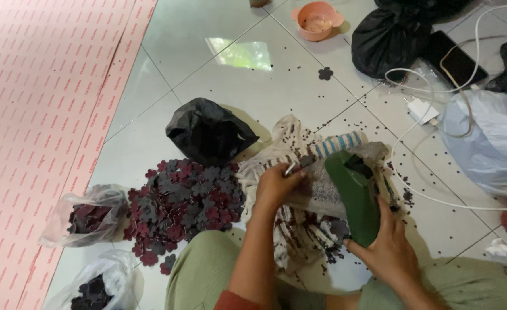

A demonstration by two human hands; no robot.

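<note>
Small tool (289, 168) in left hand (276, 186) unidentifiable.

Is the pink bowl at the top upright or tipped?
Upright: the pink bowl sits on the tiled floor with its open mouth facing up.

— What lies on the tiled floor (219, 74) up top?
— A pink bowl (316, 20), a black bag (388, 37), a dark phone (457, 60) and a white charger (420, 109) with its cable.
— And to the left?
— A pink printed sheet (35, 126), another black bag (207, 132) and two clear bags (87, 215) of dark pieces.
</note>
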